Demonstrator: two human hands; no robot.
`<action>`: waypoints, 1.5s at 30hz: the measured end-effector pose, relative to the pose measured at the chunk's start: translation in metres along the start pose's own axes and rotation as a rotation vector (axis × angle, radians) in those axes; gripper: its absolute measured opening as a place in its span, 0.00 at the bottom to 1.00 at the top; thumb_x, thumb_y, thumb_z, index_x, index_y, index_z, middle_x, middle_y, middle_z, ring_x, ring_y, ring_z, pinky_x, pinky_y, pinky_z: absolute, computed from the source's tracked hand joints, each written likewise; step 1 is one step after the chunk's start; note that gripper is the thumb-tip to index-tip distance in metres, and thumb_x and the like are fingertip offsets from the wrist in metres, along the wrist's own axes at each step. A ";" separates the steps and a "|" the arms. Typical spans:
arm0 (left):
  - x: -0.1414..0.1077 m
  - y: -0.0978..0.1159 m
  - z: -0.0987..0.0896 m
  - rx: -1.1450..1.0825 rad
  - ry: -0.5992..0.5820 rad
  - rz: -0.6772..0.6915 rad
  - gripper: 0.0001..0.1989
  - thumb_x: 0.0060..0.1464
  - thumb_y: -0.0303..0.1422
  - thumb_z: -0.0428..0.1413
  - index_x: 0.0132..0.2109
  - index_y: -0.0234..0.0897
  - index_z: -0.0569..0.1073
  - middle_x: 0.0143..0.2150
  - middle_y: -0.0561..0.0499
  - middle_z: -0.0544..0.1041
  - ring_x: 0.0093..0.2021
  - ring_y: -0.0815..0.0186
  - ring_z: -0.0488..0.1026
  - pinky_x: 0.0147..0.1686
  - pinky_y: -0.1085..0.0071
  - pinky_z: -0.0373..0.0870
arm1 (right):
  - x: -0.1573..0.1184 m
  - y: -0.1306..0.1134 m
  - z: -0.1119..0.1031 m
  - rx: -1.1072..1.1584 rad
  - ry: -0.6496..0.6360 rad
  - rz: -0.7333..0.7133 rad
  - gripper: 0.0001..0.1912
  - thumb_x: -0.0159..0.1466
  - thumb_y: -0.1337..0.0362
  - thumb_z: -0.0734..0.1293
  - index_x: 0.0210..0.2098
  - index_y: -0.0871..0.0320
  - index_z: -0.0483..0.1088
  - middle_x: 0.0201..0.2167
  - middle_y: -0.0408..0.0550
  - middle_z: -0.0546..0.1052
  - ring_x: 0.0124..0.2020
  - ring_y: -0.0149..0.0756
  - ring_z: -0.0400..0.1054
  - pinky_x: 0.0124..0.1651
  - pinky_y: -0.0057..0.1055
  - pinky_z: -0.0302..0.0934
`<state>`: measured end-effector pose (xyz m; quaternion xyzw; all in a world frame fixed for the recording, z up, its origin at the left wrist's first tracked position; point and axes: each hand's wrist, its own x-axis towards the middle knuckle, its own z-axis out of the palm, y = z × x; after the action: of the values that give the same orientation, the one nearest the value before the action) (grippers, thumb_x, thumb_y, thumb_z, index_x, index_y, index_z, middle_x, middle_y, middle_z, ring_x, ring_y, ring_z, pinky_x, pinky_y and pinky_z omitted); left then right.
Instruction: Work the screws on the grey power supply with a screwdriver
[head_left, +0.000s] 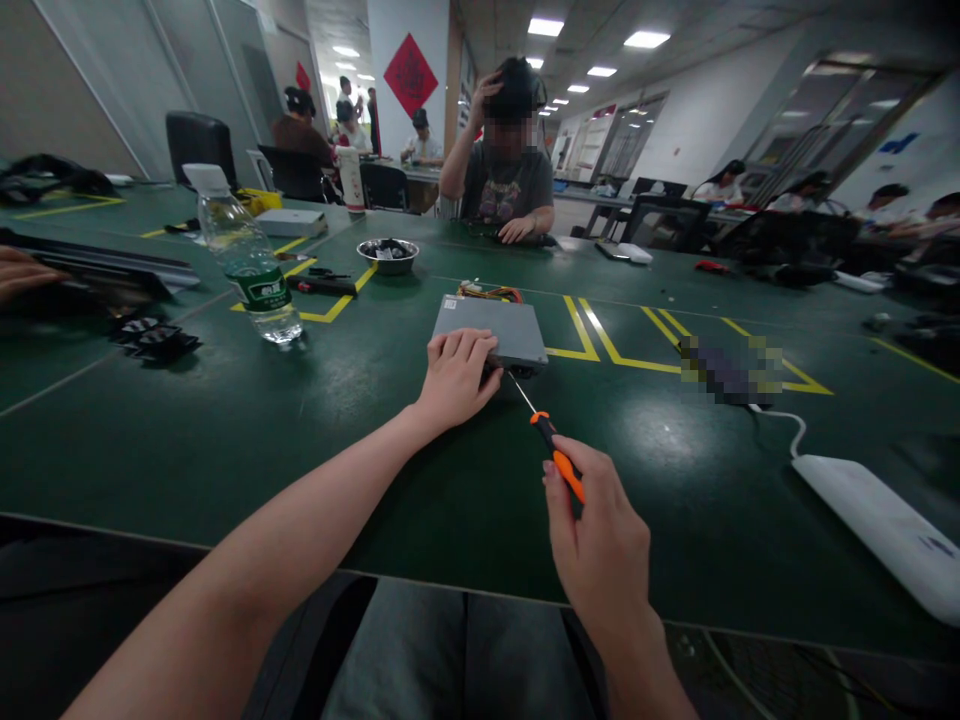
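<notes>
A grey metal box with a bundle of coloured wires at its far side, which looks like a computer power supply (514, 328), lies on the green table (360, 450) in front of me. My left hand (459, 375) grips its near left corner, fingers over the top and thumb at the front edge. In my right hand (600, 520) is a screwdriver (541, 425) with an orange and black handle. Its thin shaft slants up and left, and the tip is at the near face of the box. Whether the tip sits in a screw is too small to tell.
A water bottle (259, 270) and a steel bowl (388, 256) of dark parts stand to the left. A blurred-out device (727, 370) is cabled to a white power bank (877, 525) at right. Across the table sits a person (506, 170); another person's hand (26, 275) shows far left.
</notes>
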<state>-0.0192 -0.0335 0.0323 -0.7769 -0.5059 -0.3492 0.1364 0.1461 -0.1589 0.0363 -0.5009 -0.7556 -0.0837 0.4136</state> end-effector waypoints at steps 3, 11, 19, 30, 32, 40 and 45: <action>0.000 0.000 0.000 0.001 -0.001 0.000 0.15 0.54 0.34 0.50 0.49 0.38 0.63 0.53 0.46 0.67 0.54 0.57 0.59 0.51 0.58 0.50 | 0.003 -0.002 0.007 0.004 -0.020 0.017 0.13 0.64 0.67 0.57 0.48 0.58 0.60 0.41 0.52 0.72 0.41 0.36 0.69 0.40 0.32 0.65; 0.000 0.000 0.001 0.008 -0.006 -0.007 0.15 0.54 0.35 0.50 0.49 0.38 0.64 0.53 0.46 0.67 0.54 0.58 0.59 0.51 0.59 0.50 | 0.003 0.001 0.012 -0.014 -0.018 0.031 0.12 0.64 0.67 0.57 0.48 0.60 0.60 0.41 0.52 0.71 0.41 0.36 0.69 0.39 0.31 0.66; 0.000 0.000 0.001 -0.004 0.007 -0.007 0.16 0.54 0.34 0.50 0.49 0.38 0.63 0.53 0.46 0.67 0.54 0.58 0.59 0.52 0.59 0.50 | 0.003 0.002 0.013 -0.002 0.005 0.005 0.13 0.64 0.67 0.57 0.49 0.58 0.59 0.41 0.52 0.71 0.41 0.36 0.69 0.40 0.33 0.66; 0.000 0.000 0.001 -0.017 0.001 -0.010 0.16 0.53 0.34 0.50 0.50 0.39 0.63 0.53 0.46 0.67 0.54 0.58 0.59 0.52 0.58 0.49 | 0.004 -0.004 0.012 -0.097 -0.031 -0.005 0.15 0.63 0.68 0.57 0.50 0.62 0.58 0.48 0.60 0.67 0.46 0.41 0.66 0.39 0.35 0.67; 0.000 0.000 0.002 -0.019 0.004 -0.006 0.16 0.53 0.35 0.50 0.50 0.38 0.63 0.53 0.46 0.67 0.54 0.58 0.59 0.52 0.58 0.49 | 0.005 -0.008 0.010 -0.124 -0.078 -0.070 0.18 0.63 0.70 0.56 0.52 0.65 0.57 0.52 0.64 0.63 0.49 0.43 0.64 0.42 0.38 0.66; 0.000 0.000 0.002 -0.015 0.005 -0.004 0.17 0.53 0.35 0.50 0.50 0.39 0.63 0.53 0.47 0.67 0.54 0.58 0.60 0.52 0.59 0.50 | 0.031 0.001 -0.004 -0.387 -0.131 -0.494 0.16 0.63 0.65 0.58 0.51 0.56 0.63 0.44 0.57 0.72 0.31 0.34 0.68 0.33 0.30 0.60; -0.001 -0.002 0.002 -0.003 0.006 0.012 0.16 0.56 0.34 0.48 0.51 0.39 0.63 0.54 0.46 0.67 0.54 0.58 0.59 0.52 0.59 0.50 | 0.047 0.022 -0.008 -0.343 -0.071 -0.569 0.12 0.63 0.59 0.59 0.42 0.57 0.66 0.41 0.53 0.73 0.31 0.32 0.67 0.30 0.27 0.58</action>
<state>-0.0202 -0.0320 0.0298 -0.7790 -0.5003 -0.3514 0.1390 0.1613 -0.1198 0.0682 -0.3348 -0.8541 -0.3043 0.2565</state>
